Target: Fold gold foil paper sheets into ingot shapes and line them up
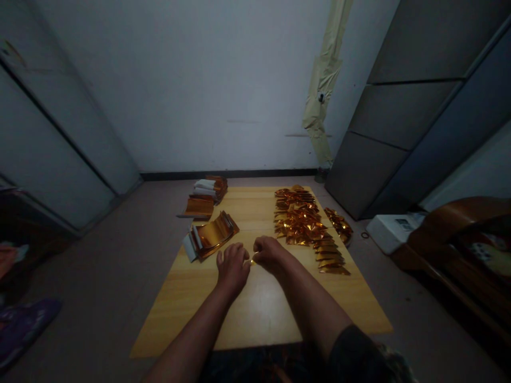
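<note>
Wooden board (pixel 259 314) on floor, gold foil stacks (pixel 297 218), right hand (pixel 269 252) pinching foil scrap (pixel 252 259), left hand (pixel 233 268) curled beside it

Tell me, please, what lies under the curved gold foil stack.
The curved gold foil stack rests on a yellow wooden board; the board's surface directly beneath is covered from view.

Bare workroom (grey metal cabinets (pixel 399 114))

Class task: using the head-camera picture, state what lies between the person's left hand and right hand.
The head view shows a small piece of gold foil between the left hand and the right hand, pinched by the right hand.
</note>
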Tool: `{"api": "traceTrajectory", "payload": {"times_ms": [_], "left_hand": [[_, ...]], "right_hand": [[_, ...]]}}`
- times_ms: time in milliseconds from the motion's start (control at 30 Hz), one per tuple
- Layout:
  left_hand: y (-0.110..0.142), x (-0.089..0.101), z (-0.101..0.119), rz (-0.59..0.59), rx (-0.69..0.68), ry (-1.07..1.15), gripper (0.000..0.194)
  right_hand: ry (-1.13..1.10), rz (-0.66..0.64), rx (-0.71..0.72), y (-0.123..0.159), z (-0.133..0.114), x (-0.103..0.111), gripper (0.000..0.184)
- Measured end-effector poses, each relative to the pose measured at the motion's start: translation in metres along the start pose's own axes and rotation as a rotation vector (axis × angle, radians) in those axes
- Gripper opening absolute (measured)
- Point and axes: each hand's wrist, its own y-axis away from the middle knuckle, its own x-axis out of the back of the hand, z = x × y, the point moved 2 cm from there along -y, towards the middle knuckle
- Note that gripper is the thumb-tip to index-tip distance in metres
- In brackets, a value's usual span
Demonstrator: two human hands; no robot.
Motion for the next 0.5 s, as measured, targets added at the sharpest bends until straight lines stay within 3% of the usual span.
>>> {"api": "traceTrajectory", "payload": {"times_ms": [233, 500], "left_hand": [[-0.0005, 0.0004, -0.0064, -0.079, -0.007, 0.011, 0.015], [-0.0016, -0.0014, -0.0067, -0.094, 0.037, 0.012, 0.02]], "right_hand": [[0.233, -0.062, -0.038, -0.0004, -0.012, 0.0016, 0.035], [0.197, -0.028, -0.065, -0.0029, -0.009, 0.0, 0.023]]}}
